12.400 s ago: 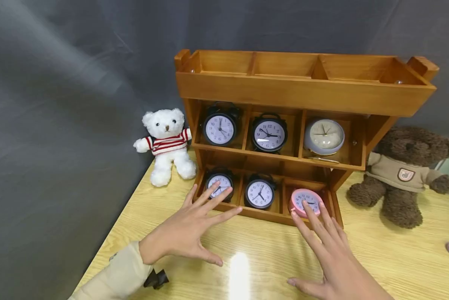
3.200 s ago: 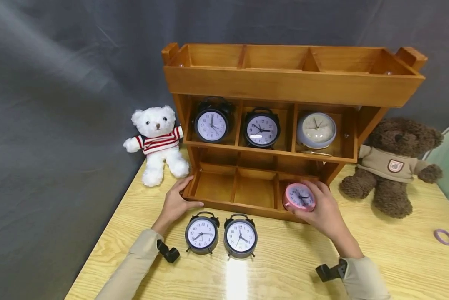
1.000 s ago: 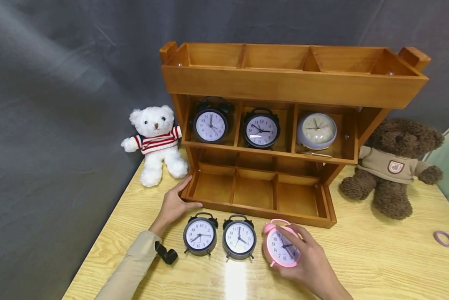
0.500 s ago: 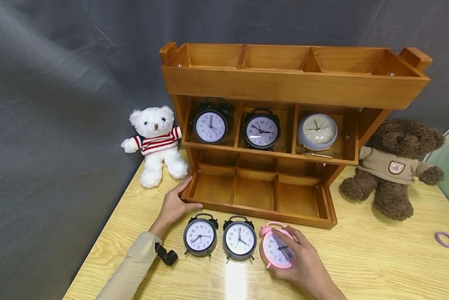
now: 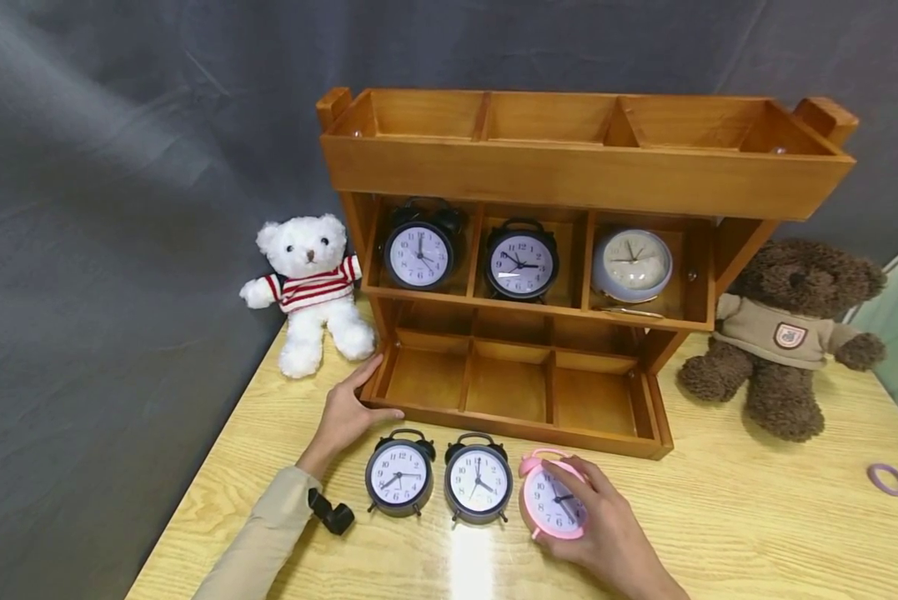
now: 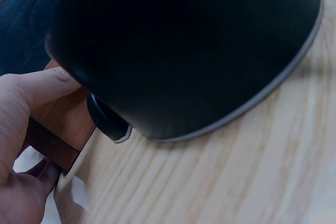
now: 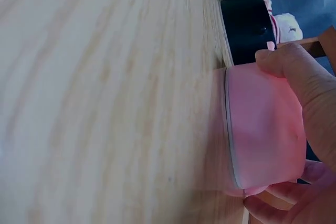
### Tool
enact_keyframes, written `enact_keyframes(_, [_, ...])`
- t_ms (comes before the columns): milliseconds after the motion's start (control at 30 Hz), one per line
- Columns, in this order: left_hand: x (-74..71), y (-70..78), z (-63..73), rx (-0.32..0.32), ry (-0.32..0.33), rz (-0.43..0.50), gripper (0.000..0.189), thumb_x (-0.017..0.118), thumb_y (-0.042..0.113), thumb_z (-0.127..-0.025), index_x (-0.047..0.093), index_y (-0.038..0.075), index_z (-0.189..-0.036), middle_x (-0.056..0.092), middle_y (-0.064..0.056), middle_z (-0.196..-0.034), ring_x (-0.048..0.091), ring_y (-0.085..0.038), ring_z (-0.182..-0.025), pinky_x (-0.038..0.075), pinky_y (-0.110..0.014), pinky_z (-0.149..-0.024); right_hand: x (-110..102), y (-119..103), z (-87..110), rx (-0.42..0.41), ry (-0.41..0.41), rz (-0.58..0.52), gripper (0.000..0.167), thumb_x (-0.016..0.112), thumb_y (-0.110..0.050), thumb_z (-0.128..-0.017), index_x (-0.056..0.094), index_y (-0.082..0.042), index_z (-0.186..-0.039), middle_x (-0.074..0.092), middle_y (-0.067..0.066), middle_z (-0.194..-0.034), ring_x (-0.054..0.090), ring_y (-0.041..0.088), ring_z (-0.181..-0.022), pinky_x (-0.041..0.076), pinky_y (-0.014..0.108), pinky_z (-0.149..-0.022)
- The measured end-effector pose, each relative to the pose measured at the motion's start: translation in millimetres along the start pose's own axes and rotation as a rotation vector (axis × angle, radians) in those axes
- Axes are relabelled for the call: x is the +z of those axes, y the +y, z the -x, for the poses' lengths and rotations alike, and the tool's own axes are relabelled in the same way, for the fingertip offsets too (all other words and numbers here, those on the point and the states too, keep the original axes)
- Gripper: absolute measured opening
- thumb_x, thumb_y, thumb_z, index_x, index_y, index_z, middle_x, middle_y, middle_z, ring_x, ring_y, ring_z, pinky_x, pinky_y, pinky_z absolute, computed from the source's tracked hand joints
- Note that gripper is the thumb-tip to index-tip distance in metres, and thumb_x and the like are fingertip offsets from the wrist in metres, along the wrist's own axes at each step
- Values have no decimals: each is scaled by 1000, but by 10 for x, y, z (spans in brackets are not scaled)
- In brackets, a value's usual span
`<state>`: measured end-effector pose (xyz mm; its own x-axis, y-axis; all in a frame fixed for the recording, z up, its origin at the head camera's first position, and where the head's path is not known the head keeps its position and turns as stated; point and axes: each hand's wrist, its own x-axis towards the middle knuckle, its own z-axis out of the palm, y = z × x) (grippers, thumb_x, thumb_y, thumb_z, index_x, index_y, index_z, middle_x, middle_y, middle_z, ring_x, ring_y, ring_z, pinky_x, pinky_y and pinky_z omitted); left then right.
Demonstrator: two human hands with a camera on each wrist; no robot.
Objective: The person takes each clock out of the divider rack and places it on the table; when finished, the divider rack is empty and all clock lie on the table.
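Note:
My right hand (image 5: 609, 529) holds a pink twin-bell alarm clock (image 5: 548, 502) on the table, fingers over its top and right side, thumb low. In the right wrist view, thumb and fingers span the pink case (image 7: 265, 124). To its left, two black alarm clocks, one in the middle (image 5: 479, 482) and one at the left (image 5: 399, 475), stand in a row before a wooden shelf (image 5: 584, 179). My left hand (image 5: 342, 417) grips the shelf's lower left corner, thumb along the front board. A dark clock body (image 6: 189, 51) fills much of the left wrist view.
The shelf's middle tier holds two more black clocks, left (image 5: 419, 256) and centre (image 5: 521, 264), and a grey-blue round clock (image 5: 633, 265). A white teddy bear (image 5: 313, 292) sits left, a brown teddy bear (image 5: 779, 342) right. A purple ring (image 5: 887, 479) lies far right.
Two black clocks and the pink clock have come out of the shelf's bottom tier onto the table. During the last second the pink clock shifted slightly left; my left hand stayed at the corner.

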<state>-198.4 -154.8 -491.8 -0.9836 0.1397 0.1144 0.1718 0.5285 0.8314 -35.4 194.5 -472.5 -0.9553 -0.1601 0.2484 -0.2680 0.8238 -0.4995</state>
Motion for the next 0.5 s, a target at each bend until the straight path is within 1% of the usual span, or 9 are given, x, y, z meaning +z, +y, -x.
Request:
enact_keyframes(67, [2,-6,0,-1,1,0,97,92,30,-61,45,23,-146,42,-2,-152,36,-28,-142,33,-49,-115,-31,-8,4,-2,-5,-21,89,93,-38,-53,58,-20,-134,53,13,-132,63,30,-107,57,49,-83])
enact_keyframes(167, [4,-12,-1,-5,-2,-1,97,92,30,-61,45,23,-146,42,-2,-152,36,-28,-142,33,-49,-115,-137,-16,-15,-45,21,-44,95,94,-37,-52,56,-21,-137,50,12,-136,61,33,-109,55,53,-82])
enact_keyframes(233, [3,-12,0,-6,-4,0,98,92,30,-61,44,23,-146,42,-2,-152,35,-28,-143,32,-49,-116,-260,-12,-63,-112,71,-61,98,95,-32,-49,55,-18,-137,50,14,-137,59,37,-111,54,58,-82])
enact_keyframes(300, [2,-13,2,-7,-3,-2,97,92,30,-61,45,23,-146,42,-2,-152,35,-28,-143,32,-48,-116,-423,-5,-142,-176,125,-50,102,95,-29,-47,54,-15,-138,49,14,-139,57,37,-114,54,58,-83])
enact_keyframes(367, [1,-11,5,-5,5,-3,97,92,29,-61,45,22,-146,42,-3,-152,36,-28,-142,32,-48,-116,-617,0,-249,-219,178,-57,101,94,-32,-49,52,-13,-140,47,13,-142,52,32,-123,53,45,-94])
enact_keyframes(400, [2,-11,7,-4,10,-3,97,93,29,-61,46,22,-145,43,-2,-151,36,-28,-142,32,-48,-116,-715,6,-316,-247,212,-64,100,93,-38,-53,52,-11,-140,47,14,-143,50,27,-126,51,37,-99])
enact_keyframes(467, [14,-5,9,3,17,1,97,93,28,-60,47,22,-145,44,-3,-151,37,-28,-142,32,-48,-116,-917,11,-456,-286,285,-75,96,86,-52,-61,52,-8,-139,47,16,-144,45,19,-131,41,21,-106])
enact_keyframes(500, [22,-5,10,6,17,2,97,93,28,-60,47,22,-145,44,-3,-151,37,-28,-142,32,-47,-116,-1013,18,-527,-307,325,-83,94,81,-58,-65,53,-6,-138,47,17,-143,44,15,-133,36,14,-107])
